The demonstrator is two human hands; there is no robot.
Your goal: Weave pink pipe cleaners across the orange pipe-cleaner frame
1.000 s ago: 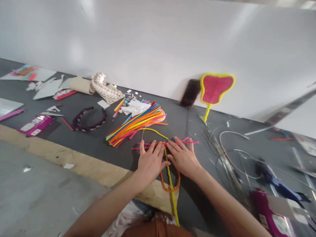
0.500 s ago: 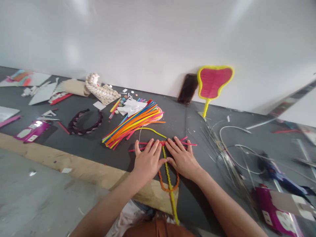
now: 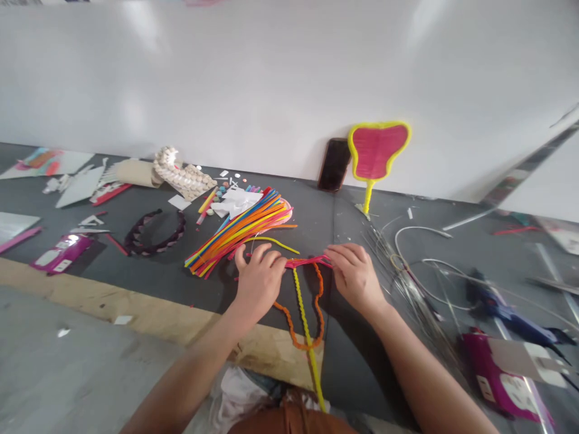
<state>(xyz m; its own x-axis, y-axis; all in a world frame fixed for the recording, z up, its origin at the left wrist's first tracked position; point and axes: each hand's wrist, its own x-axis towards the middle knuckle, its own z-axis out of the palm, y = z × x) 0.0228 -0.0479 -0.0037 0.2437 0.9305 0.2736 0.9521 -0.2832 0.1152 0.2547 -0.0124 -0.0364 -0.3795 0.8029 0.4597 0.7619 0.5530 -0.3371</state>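
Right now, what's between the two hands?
In the head view, pink pipe cleaners run from the left hand to the right hand. A twisted yellow strand and an orange loop show there too.

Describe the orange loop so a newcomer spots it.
On the dark table, find the left hand and right hand at the pink strands. Toward the body, the crinkled orange loop bows in a rough U, unlike the straighter yellow strand crossing it.
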